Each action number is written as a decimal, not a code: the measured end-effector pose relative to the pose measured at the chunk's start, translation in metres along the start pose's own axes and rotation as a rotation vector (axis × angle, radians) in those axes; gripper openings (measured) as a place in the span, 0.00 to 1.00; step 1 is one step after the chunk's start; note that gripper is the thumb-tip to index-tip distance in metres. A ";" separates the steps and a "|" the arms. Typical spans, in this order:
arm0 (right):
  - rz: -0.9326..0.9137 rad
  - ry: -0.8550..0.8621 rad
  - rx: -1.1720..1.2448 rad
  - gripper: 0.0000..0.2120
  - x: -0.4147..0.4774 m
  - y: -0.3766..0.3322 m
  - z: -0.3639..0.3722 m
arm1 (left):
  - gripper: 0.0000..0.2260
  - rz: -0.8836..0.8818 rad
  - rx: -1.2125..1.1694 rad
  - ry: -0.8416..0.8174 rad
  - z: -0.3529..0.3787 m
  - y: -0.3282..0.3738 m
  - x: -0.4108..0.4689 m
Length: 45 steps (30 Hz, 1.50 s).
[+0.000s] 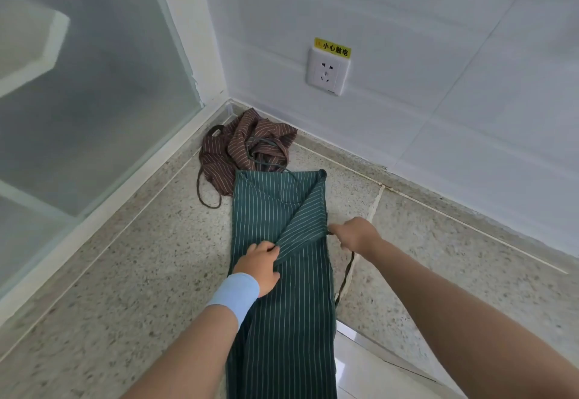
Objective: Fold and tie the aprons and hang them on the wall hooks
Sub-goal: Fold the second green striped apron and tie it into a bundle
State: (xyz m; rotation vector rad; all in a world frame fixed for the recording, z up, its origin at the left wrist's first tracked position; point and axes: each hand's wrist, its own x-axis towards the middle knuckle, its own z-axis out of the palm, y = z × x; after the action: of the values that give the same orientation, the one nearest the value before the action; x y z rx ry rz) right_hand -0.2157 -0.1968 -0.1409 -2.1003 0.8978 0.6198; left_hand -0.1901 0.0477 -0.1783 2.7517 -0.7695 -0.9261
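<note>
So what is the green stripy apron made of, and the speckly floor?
The dark green apron with thin white stripes looks like thin woven cloth, matte: it folds flat and creases sharply. The speckled beige floor looks like polished stone or terrazzo, judging by the embedded flecks and joint lines; which one is unclear.

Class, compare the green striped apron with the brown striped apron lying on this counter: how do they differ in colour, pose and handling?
The green apron is dark green with pale stripes; the brown apron is brown with pale stripes. The green apron lies flat in a long narrow strip with one flap folded diagonally; the brown apron sits crumpled in the corner. The left hand and right hand both hold the green apron's fold; neither touches the brown apron. Both are striped, have ties and rest on the speckled counter.
</note>
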 end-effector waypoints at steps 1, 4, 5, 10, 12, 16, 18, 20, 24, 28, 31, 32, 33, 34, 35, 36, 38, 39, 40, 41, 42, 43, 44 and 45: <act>0.007 -0.041 0.113 0.18 -0.004 -0.007 -0.005 | 0.24 -0.032 -0.053 0.026 -0.003 0.003 0.000; -0.094 -0.264 0.253 0.14 -0.023 -0.039 -0.013 | 0.10 -0.144 -0.533 0.292 -0.025 0.021 -0.007; -0.166 -0.336 0.262 0.12 -0.029 -0.051 -0.011 | 0.10 -0.151 -0.768 0.313 -0.036 0.029 -0.009; -0.418 -0.465 0.194 0.20 -0.041 -0.102 0.014 | 0.17 -0.060 -1.564 -0.157 -0.079 0.035 -0.019; -0.451 -0.399 0.184 0.21 -0.038 -0.111 0.015 | 0.15 -0.170 -1.446 -0.143 -0.088 0.008 -0.019; -0.395 -0.272 0.157 0.17 -0.026 -0.109 0.017 | 0.11 -0.383 -0.850 0.174 -0.107 -0.064 -0.005; -0.393 -0.255 0.037 0.16 -0.019 -0.101 0.024 | 0.08 -0.533 -0.544 0.277 -0.114 -0.094 0.000; -0.384 -0.196 -0.054 0.17 -0.011 -0.091 0.033 | 0.08 -0.643 -0.245 0.261 -0.112 -0.108 0.004; -0.433 0.225 -0.326 0.22 0.005 -0.069 0.044 | 0.20 -0.328 -0.159 0.456 -0.100 -0.076 0.011; -0.375 0.186 -0.537 0.30 0.019 -0.055 0.052 | 0.19 0.188 0.035 0.411 -0.076 -0.027 0.026; -0.366 0.049 -0.764 0.34 0.031 -0.036 0.057 | 0.25 0.176 0.227 0.107 -0.044 -0.026 0.033; -0.368 0.031 -0.820 0.34 0.034 -0.030 0.057 | 0.28 0.139 0.291 0.038 -0.036 -0.034 0.032; -0.373 0.021 -0.868 0.34 0.037 -0.024 0.054 | 0.29 0.101 0.334 0.001 -0.029 -0.044 0.028; -0.384 0.016 -0.909 0.34 0.038 -0.020 0.052 | 0.30 0.060 0.349 -0.014 -0.024 -0.053 0.023; -0.394 0.023 -0.946 0.34 0.038 -0.018 0.050 | 0.30 0.022 0.353 -0.012 -0.021 -0.061 0.017; -0.404 0.047 -0.967 0.33 0.036 -0.017 0.049 | 0.29 -0.003 0.355 0.010 -0.018 -0.066 0.010; -0.457 0.149 -0.950 0.32 0.024 -0.016 0.055 | 0.26 0.007 0.334 0.142 -0.010 -0.067 -0.005; -0.510 0.213 -0.898 0.32 0.016 -0.015 0.061 | 0.24 0.041 0.296 0.232 -0.007 -0.062 -0.013; -0.580 0.270 -0.838 0.31 0.005 -0.011 0.071 | 0.23 0.091 0.253 0.312 -0.001 -0.055 -0.021; -0.674 0.306 -0.798 0.31 -0.007 -0.004 0.082 | 0.21 0.153 0.228 0.364 0.007 -0.047 -0.031; -0.775 0.303 -0.800 0.30 -0.016 0.006 0.093 | 0.20 0.213 0.221 0.382 0.017 -0.039 -0.037; -0.868 0.274 -0.834 0.30 -0.023 0.017 0.102 | 0.19 0.252 0.224 0.361 0.027 -0.034 -0.045; -0.938 0.233 -0.893 0.29 -0.028 0.029 0.109 | 0.19 0.268 0.238 0.329 0.038 -0.031 -0.054; -0.965 0.201 -0.961 0.29 -0.032 0.040 0.111 | 0.21 0.258 0.252 0.290 0.049 -0.031 -0.062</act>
State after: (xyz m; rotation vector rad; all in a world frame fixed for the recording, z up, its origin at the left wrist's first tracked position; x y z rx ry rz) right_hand -0.2811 -0.1151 -0.2045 -3.0765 -0.5242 0.3098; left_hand -0.2483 0.1071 -0.1937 2.8068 -1.2159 -0.3926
